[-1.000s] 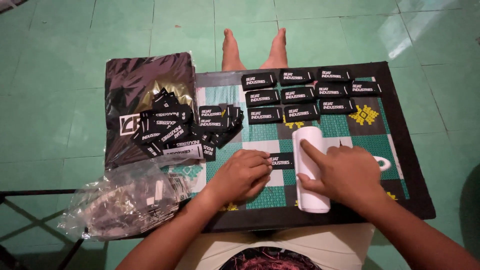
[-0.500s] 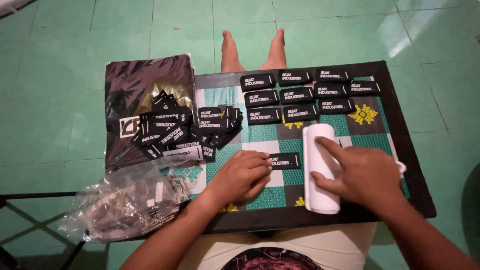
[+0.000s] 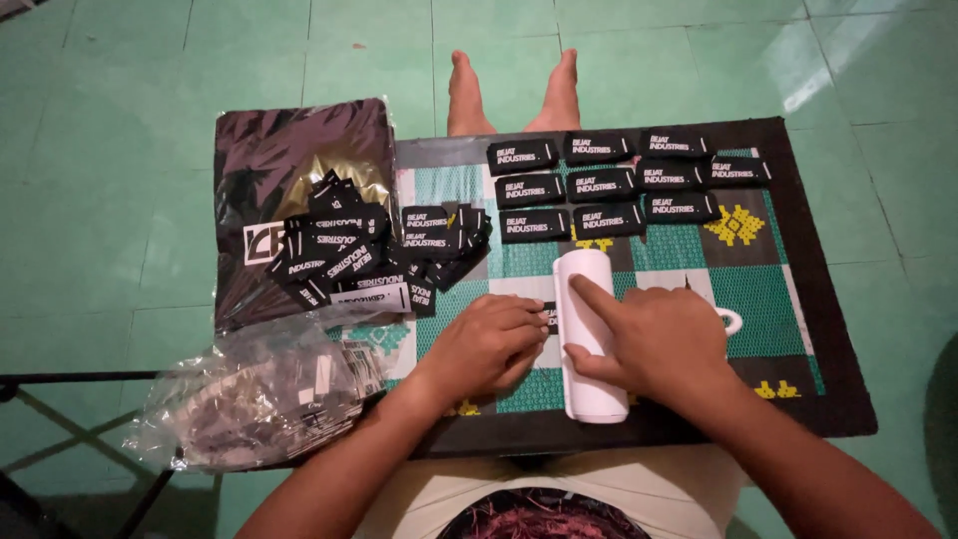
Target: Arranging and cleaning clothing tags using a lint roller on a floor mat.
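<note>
1. While our right hand (image 3: 664,344) lies flat on the white roller (image 3: 587,334), fingers spread, it grips nothing.
2. Our left hand (image 3: 489,344), loosely curled, covers a black label (image 3: 549,317) just left of the roller.

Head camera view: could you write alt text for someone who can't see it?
A right hand rests on a white roller beside the left hand, on a green patterned mat. Black labels lie in rows above, with a loose pile and a plastic bag to the left.
</note>
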